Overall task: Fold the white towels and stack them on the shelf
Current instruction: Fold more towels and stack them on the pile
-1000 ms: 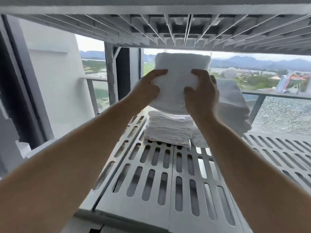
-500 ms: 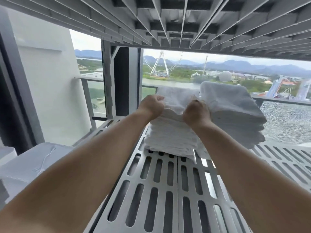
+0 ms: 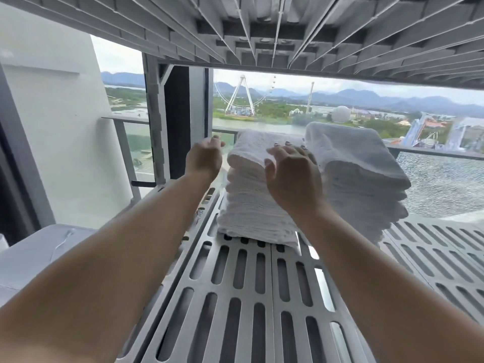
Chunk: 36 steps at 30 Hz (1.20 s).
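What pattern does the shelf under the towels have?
The shelf is grey with rows of rounded slots; head view shows it best.

Two towel stacks (image 3: 255, 205) (image 3: 364, 179), towels in each hard to count; two hands (image 3: 204, 159) (image 3: 293, 176); one shelf (image 3: 235, 297).

Left stack (image 3: 251, 200), right stack (image 3: 361, 179) block shelf (image 3: 235, 297) rear; front free.

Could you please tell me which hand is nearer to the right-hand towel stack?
Right. The right hand is over the left-hand stack, just beside the right-hand stack; the left hand is past the left-hand stack's other side.
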Available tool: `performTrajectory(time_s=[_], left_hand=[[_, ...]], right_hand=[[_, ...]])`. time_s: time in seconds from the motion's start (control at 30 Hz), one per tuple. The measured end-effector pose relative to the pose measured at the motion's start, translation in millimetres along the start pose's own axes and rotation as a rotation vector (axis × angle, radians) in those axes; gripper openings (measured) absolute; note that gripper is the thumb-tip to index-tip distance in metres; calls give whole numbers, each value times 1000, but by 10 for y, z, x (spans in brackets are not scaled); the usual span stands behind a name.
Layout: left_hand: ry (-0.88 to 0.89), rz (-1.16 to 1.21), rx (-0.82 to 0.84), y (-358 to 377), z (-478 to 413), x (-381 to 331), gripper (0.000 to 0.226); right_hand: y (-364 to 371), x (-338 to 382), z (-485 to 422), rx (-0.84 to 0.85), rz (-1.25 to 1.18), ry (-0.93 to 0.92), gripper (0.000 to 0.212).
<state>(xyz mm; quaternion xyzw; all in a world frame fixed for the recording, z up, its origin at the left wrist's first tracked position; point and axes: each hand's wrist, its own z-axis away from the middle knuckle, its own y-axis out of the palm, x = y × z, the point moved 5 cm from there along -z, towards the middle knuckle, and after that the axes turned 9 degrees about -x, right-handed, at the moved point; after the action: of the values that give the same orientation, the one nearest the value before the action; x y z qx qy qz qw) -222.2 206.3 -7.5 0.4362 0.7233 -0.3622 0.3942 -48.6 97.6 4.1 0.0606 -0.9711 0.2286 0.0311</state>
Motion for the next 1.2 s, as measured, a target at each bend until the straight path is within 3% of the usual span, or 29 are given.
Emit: performTrajectory(time_s=[0.1,0.2,0.37,0.7,0.87,1.2], left_hand=[[-158,106,163,183,89,196,49],[-287,290,385,401,225,271,50],[-406,444,606,609,396,329,66],[-476,574,630,736,410,481,71],[-473,582,619,688,438,457,63],[-463,486,573,578,578,410,57]], right_hand=[[177,188,196,97,24,-89,57],[352,163,368,190,58,-25,77],[502,22,488,201,115,24,90],[595,51,604,117,144,14,85],[585,63,617,111,160,4,87],[716,32,624,484,79,101,99]])
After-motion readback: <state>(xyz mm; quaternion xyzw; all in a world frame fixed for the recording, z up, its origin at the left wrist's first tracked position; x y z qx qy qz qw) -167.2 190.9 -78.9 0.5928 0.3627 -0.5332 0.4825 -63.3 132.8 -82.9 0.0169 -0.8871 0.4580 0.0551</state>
